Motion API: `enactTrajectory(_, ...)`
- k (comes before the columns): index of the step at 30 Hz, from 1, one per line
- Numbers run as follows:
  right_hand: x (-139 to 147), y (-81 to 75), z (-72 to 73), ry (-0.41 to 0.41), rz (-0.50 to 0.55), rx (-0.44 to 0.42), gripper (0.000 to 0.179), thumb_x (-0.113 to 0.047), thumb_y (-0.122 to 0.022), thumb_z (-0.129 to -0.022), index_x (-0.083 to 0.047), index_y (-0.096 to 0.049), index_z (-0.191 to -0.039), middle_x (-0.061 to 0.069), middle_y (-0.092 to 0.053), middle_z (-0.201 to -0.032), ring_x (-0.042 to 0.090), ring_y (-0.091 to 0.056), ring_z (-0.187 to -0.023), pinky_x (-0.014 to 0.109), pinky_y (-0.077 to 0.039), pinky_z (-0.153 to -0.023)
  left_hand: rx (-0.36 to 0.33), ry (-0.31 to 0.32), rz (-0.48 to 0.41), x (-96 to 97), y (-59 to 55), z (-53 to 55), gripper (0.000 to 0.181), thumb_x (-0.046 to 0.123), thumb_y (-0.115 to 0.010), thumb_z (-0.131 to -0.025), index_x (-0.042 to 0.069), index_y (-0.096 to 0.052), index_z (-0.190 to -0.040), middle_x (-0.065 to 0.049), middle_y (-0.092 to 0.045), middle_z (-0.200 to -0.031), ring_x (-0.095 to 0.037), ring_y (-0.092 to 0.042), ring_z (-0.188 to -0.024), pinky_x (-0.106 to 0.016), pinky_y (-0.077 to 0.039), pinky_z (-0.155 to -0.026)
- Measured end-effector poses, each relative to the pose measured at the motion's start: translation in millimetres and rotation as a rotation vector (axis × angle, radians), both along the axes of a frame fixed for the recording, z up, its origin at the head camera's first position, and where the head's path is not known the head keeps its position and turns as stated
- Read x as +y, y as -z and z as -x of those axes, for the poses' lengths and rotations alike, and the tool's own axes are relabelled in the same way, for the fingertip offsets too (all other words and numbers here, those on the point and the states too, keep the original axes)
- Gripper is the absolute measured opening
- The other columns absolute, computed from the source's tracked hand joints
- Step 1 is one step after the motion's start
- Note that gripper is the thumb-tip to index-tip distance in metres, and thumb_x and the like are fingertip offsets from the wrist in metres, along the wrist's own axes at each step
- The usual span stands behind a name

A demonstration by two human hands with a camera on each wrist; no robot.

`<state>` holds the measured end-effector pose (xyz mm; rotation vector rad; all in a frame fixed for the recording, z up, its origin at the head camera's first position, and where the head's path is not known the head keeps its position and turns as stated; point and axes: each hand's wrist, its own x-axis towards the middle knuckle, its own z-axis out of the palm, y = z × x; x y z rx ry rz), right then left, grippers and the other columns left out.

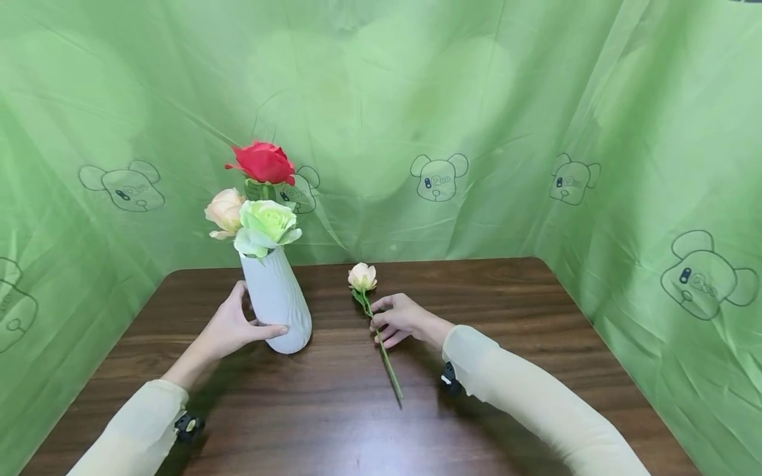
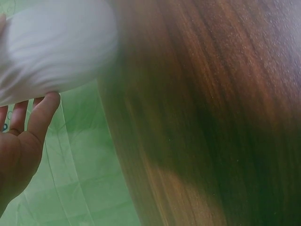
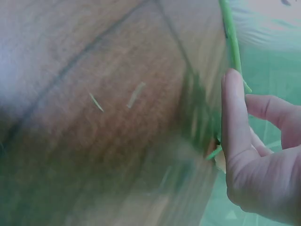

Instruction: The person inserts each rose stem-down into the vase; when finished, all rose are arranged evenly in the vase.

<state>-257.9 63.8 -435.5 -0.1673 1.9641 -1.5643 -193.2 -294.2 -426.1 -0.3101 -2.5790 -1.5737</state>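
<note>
A white ribbed vase (image 1: 276, 301) is at the left of the table, leaning leftward in the head view. My left hand (image 1: 235, 324) holds its lower body, the thumb across the front and the other fingers behind. Out of its mouth rise a red rose (image 1: 264, 163), a peach rose (image 1: 225, 211) and a pale green rose (image 1: 268, 221). To the right, my right hand (image 1: 401, 318) pinches the middle of a single cream rose's green stem (image 1: 388, 365). Its cream bloom (image 1: 362, 277) points away from me. In the right wrist view, thumb and finger meet along the stem (image 3: 229, 28).
The brown wooden table (image 1: 488, 297) has its back edge just beyond the flower. Green curtains (image 1: 369, 99) with bear outlines hang behind and on both sides. A small black device (image 1: 450, 379) is strapped at each wrist.
</note>
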Motion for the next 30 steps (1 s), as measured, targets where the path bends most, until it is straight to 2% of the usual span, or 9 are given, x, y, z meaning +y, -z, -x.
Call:
enactTrajectory(4, 5, -8.5, 1.0, -0.01, 0.005, -0.007, 0.041, -0.003, -0.059, -0.097, 0.002, -0.052, -0.138, 0.027, -0.067, -0.119, 0.031, -0.074, -0.079, 0.039, -0.063, -0.062, -0.003, 0.006, -0.016, 1.8, -0.4, -1.2, 0.09, 0.021, -0.096, -0.071, 0.006, -0.035, -0.134, -0.015, -0.053, -0.126, -0.027, -0.059, -0.112, -0.03, -0.058, -0.086)
enactTrajectory(10, 11, -22.4, 2.7, -0.032, 0.03, -0.002, 0.036, -0.004, -0.06, -0.097, 0.0, -0.055, -0.132, 0.028, -0.065, -0.122, 0.03, -0.073, -0.082, 0.039, -0.063, -0.063, 0.002, 0.011, -0.029, 1.8, -2.5, 0.2, 0.091, 0.02, -0.096, -0.071, 0.006, -0.034, -0.135, -0.015, -0.051, -0.128, -0.027, -0.058, -0.113, -0.03, -0.058, -0.086)
enactTrajectory(17, 22, -42.6, 2.8, -0.04, 0.138, -0.018, 0.029, -0.004, -0.064, -0.095, -0.001, -0.054, -0.122, 0.016, -0.071, -0.106, 0.037, -0.073, -0.091, 0.046, -0.063, -0.071, 0.007, -0.009, -0.027, 0.8, -2.0, -0.1, 0.091, 0.02, -0.097, -0.069, 0.006, -0.035, -0.134, -0.015, -0.052, -0.127, -0.029, -0.058, -0.113, -0.032, -0.058, -0.087)
enactTrajectory(21, 33, -52.8, 4.4, -0.031, 0.16, -0.031, 0.026, -0.007, -0.067, -0.096, -0.004, -0.055, -0.118, 0.013, -0.072, -0.102, 0.034, -0.073, -0.089, 0.047, -0.063, -0.073, -0.007, -0.007, -0.016, 2.2, 1.3, -1.5, 0.092, 0.022, -0.098, -0.068, 0.006, -0.035, -0.133, -0.014, -0.053, -0.126, -0.027, -0.059, -0.112, -0.035, -0.058, -0.088)
enactTrajectory(25, 43, -64.6, 6.7, -0.037, 0.15, -0.01, 0.026, -0.013, -0.071, -0.095, -0.005, -0.059, -0.117, 0.011, -0.072, -0.103, 0.031, -0.073, -0.088, 0.048, -0.062, -0.079, -0.002, -0.007, -0.03, 2.1, 1.2, -2.1, 0.091, 0.021, -0.097, -0.069, 0.007, -0.035, -0.134, -0.014, -0.052, -0.127, -0.028, -0.058, -0.114, -0.033, -0.058, -0.087)
enactTrajectory(30, 54, -81.2, 5.7, -0.03, 0.176, 0.009, 0.027, -0.009, -0.071, -0.096, -0.002, -0.058, -0.118, 0.008, -0.073, -0.1, 0.023, -0.071, -0.08, 0.048, -0.062, -0.08, 0.0, -0.002, -0.017, 2.0, -1.8, -3.4, 0.092, 0.022, -0.097, -0.069, 0.007, -0.035, -0.135, -0.013, -0.052, -0.128, -0.028, -0.058, -0.115, -0.033, -0.058, -0.088)
